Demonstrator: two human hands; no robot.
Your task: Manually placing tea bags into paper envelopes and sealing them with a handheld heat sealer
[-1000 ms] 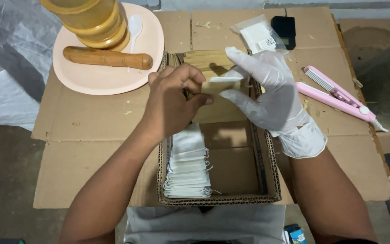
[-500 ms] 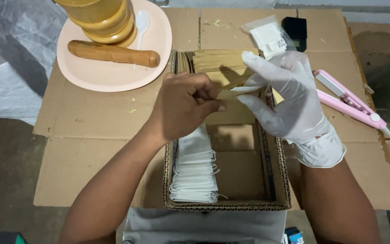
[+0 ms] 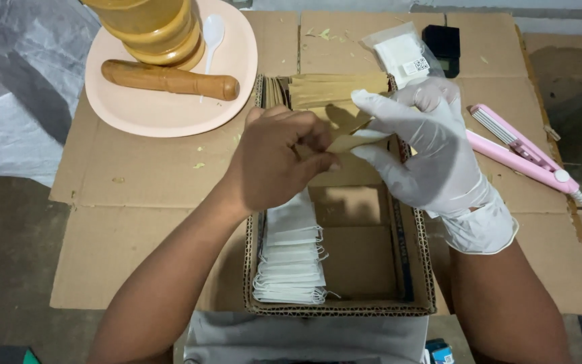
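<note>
Kraft envelope (image 3: 355,138) lies w/ long axis L–R over the cardboard box (image 3: 345,307); both grips clamped on it: left hand (image 3: 274,158), gloved right hand (image 3: 432,148).

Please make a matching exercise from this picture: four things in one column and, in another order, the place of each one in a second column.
Things:
1. pestle
2. white bags
3. pink sealer
4. brown packet

Places:
A. on the cardboard, right of the gloved hand
B. between the fingers of both hands
C. lying on the pink plate
D. stacked in the box, left side

Pairs: 1-C, 2-D, 3-A, 4-B
</note>
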